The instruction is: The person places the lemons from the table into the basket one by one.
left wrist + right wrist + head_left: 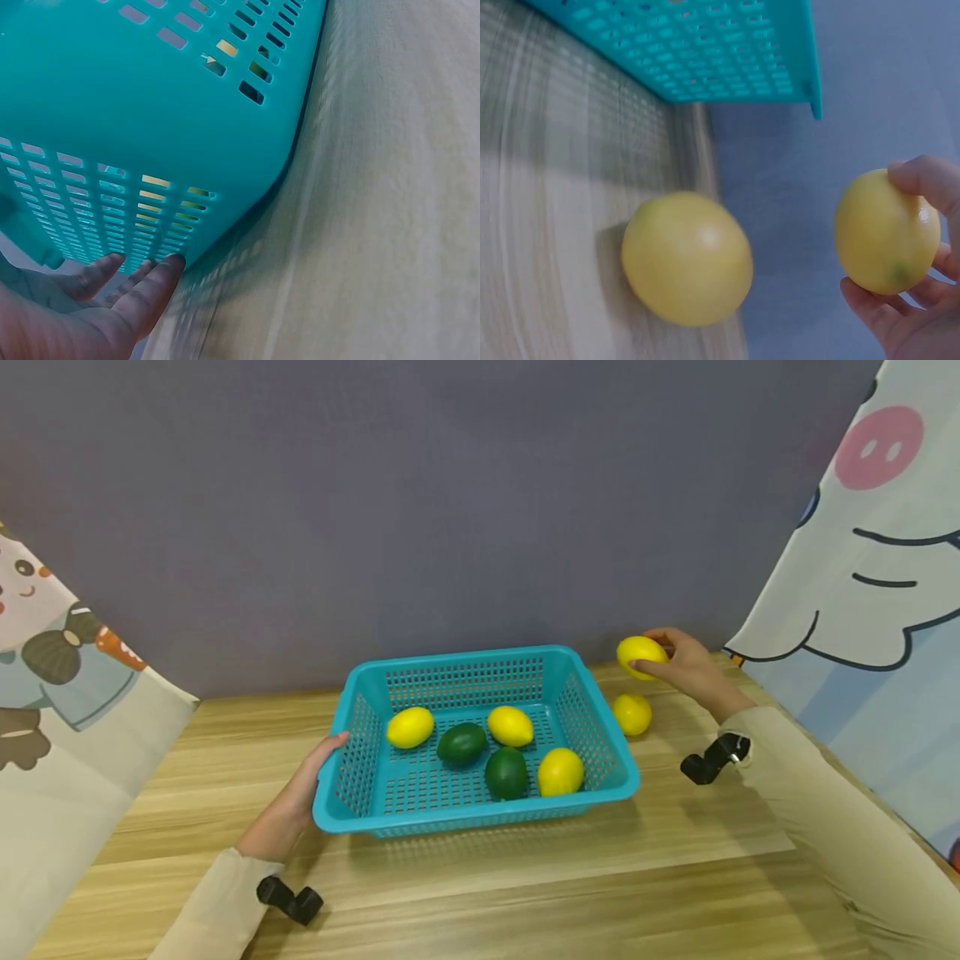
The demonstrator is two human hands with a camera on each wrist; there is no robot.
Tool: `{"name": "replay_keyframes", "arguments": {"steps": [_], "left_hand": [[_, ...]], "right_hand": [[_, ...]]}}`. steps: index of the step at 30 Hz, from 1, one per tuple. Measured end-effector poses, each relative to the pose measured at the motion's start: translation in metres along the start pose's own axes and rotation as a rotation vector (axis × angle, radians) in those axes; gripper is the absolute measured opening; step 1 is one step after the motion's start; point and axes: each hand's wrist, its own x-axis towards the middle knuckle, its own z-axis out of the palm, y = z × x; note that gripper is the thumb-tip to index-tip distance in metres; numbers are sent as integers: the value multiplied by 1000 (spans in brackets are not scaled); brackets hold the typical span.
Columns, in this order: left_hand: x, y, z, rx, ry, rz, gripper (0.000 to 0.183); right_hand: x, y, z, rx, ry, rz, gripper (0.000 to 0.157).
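Note:
A teal plastic basket point(480, 817) with slotted walls stands on the wooden table. Inside lie three yellow lemons, one at the left point(410, 727), one at the back point(510, 726) and one at the front right point(560, 772), and two dark green avocados point(462, 744). My left hand point(306, 783) holds the basket's left side, its thumb over the rim and its fingers point(150, 296) against the outer wall. To the right of the basket, my right hand point(686, 670) grips a lemon point(885, 232) above the table, between thumb and fingers.
Another lemon point(632, 715) sits on the table point(525, 893) close to the basket's right wall, below the raised hand. A grey partition point(465, 527) rises behind the basket. Cartoon-printed cloths hang at the left point(75, 727) and right point(862, 602).

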Motion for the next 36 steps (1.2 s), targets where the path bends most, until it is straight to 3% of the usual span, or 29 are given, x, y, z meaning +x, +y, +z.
{"name": "replay_keyframes", "arguments": {"steps": [12, 28, 36], "left_hand": [[-1, -3, 1, -19, -12, -4, 71], [0, -2, -1, -8, -11, 8, 71], [1, -1, 0, -11, -14, 9, 70]], "right_hand": [[5, -31, 8, 37, -30, -18, 68], [18, -80, 29, 70, -78, -151, 58], [23, -98, 43, 111, -122, -161, 56]]}}
